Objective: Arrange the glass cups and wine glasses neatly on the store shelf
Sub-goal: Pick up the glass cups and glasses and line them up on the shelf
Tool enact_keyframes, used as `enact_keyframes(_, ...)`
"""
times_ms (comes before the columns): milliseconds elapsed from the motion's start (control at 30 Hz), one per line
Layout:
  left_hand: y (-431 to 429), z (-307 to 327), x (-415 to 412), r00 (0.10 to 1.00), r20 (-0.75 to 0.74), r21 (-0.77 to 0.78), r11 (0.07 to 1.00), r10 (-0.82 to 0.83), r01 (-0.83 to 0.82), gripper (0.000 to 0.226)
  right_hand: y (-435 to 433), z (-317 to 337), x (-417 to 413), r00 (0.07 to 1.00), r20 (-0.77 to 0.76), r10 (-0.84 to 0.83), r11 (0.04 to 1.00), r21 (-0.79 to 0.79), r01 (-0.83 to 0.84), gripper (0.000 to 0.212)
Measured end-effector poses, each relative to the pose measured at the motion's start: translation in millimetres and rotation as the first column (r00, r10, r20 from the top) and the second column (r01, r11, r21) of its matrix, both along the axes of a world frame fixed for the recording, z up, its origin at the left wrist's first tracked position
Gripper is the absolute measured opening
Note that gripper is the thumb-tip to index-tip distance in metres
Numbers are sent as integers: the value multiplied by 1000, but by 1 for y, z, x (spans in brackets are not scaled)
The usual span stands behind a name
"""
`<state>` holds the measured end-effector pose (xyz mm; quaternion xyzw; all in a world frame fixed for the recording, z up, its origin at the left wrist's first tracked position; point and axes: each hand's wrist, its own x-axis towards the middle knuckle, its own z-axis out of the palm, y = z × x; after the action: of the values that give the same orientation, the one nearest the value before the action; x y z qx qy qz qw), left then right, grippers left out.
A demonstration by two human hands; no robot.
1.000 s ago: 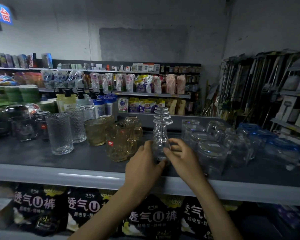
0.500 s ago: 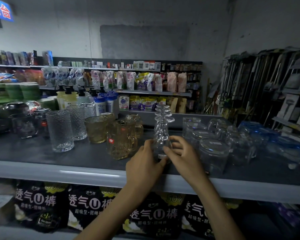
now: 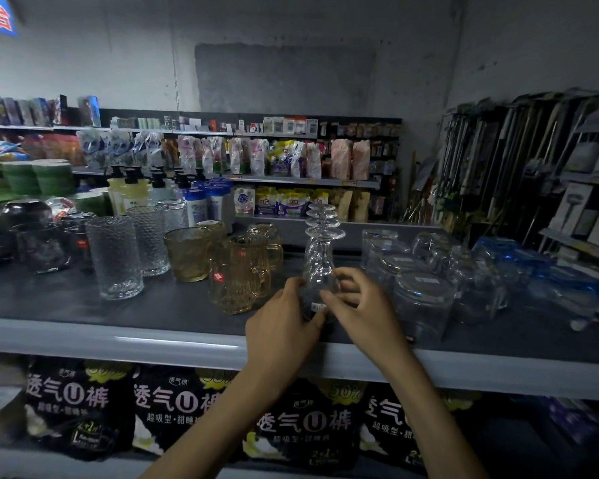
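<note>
both grips are clamped on one wine glass, which stands upside down on the dark shelf, foot up. its rim is hidden behind the grips. the left grip curls fingers and thumb against the bowl's left side. the right grip pinches the bowl's right side, with its thumb tip beside a small white label low on the glass.

directly behind the held glass, more inverted wine glasses line up toward the back, and their round feet show one above another. just left of the left grip sit two amber mugs with handles turned right; the front one bears a red sticker. further left stand an amber cup, then a row of clear textured tumblers, and beyond them dark glasses.

just right of the right grip, clear cups stand upside down in rows running back. further right lie blue-lidded boxes. below the grips, under the shelf's grey front edge, black packs with white lettering fill the lower level.
</note>
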<state>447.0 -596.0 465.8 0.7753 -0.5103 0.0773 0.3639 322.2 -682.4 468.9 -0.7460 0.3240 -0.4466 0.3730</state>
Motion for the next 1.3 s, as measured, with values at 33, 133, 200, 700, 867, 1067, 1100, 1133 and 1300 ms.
enact_keyframes(33,1,0,-1,1000,4,0,1000,2,-2,58,1,0,0,1000,-7,-3,1000,-6,3,38)
enact_keyframes(133,2,0,-2,1000,-1,1,1000,2,-2,56,1,0,0,1000,-18,-21,1000,-23,21,36)
enact_keyframes(200,2,0,-2,1000,-9,7,1000,1,-1,54,2,0,1,999,-20,-31,999,-19,31,35)
enact_keyframes(700,79,8,32,979,197,-297,949,-48,106,37,81,7,5,938,332,-101,819,-507,268,17)
enact_keyframes(867,84,21,82,974,224,-268,963,27,35,49,103,22,60,994,103,-34,907,-415,74,33)
enact_keyframes(1067,64,30,122,988,90,-117,984,-124,134,52,89,16,103,993,1,-120,981,-156,118,43)
enact_keyframes(1100,61,30,128,986,41,-113,980,-161,165,48,87,14,106,993,14,-117,985,-123,118,40)
enact_keyframes(1133,59,30,132,981,-8,-112,975,-195,193,45,86,11,109,992,26,-125,987,-101,127,36)
enact_keyframes(1300,57,27,150,958,-53,-160,949,-282,270,33,92,6,121,983,87,-161,984,-68,167,24)
